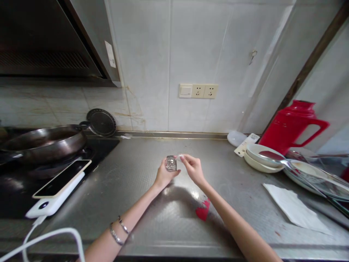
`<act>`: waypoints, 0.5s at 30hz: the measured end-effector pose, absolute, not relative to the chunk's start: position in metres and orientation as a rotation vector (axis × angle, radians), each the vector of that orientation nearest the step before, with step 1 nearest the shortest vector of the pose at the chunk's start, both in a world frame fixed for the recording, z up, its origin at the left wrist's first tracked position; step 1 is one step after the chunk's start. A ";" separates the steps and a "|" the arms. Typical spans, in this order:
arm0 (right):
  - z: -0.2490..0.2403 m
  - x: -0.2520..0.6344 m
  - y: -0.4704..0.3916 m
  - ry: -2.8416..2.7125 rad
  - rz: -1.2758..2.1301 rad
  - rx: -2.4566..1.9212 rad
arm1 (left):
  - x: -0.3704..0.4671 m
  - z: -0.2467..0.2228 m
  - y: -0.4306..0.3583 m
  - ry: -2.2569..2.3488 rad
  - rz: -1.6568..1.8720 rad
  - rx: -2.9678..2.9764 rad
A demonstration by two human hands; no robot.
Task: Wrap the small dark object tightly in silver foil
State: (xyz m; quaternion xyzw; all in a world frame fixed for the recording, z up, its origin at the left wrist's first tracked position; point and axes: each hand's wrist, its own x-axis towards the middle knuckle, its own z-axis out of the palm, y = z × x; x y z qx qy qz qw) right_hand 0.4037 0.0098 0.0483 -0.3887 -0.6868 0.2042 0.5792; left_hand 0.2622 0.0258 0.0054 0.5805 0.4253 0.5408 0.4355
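My left hand (163, 175) holds a small silvery foil-wrapped packet (171, 163) above the steel counter (141, 171). My right hand (193, 168) pinches a thin clear edge of the wrapping at the packet's upper right corner. Both hands meet over the middle of the counter. A red scrap of wrapper (203, 212) lies on the counter just below my right forearm. Two bracelets sit on my left wrist.
A dark wok (43, 142) sits on the stove at left, with a phone on a white power bank (58, 187) and its cable beside it. At right stand a red thermos jug (293, 125), stacked bowls with a spoon (263, 156), plates and a paper napkin (294, 207).
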 end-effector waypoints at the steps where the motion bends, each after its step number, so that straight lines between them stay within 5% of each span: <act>1: 0.049 0.406 0.012 -1.568 0.489 -0.923 | 0.262 0.008 0.024 1.084 1.320 1.441; 15: 0.033 0.396 0.014 -1.834 0.400 -0.822 | 0.268 0.004 0.018 1.154 1.243 1.543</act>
